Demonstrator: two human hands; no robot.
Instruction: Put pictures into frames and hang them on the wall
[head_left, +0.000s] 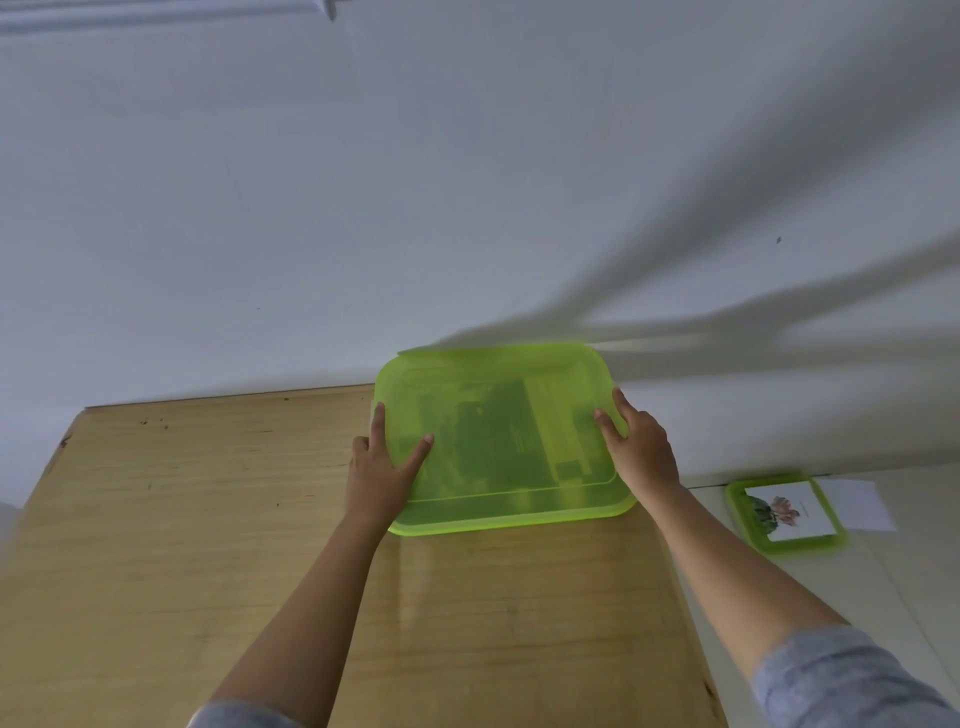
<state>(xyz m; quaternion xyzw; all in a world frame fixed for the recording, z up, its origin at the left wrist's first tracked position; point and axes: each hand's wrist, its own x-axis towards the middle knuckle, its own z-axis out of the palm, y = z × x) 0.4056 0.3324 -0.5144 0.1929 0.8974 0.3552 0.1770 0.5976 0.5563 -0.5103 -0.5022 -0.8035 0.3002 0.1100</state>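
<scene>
— Where's the green frame (519, 512)?

— Up in both hands, over the far right corner of the wooden table (208, 519), its upper edge at the white wall (311, 208). I can't tell whether it touches the wall. It's see-through, and a dark picture (493, 431) shows through it, blurred.

— How is it gripped?

— The left hand (382, 473) holds the left edge: thumb flat on the near face, forefinger stretched up along the rim. The right hand (641, 449) clasps the right edge, thumb on the near face, fingers curled round the side. Both arms reach forward, grey sleeves (841, 680) pushed back.

— Anything else about?

— To the right, on a pale surface beyond the table, a second frame (802, 545) lies flat, well apart from the first. A flower picture (784, 509) sits in it, and a white sheet of paper (860, 504) lies just beside it, tucked partly under its far side.
</scene>
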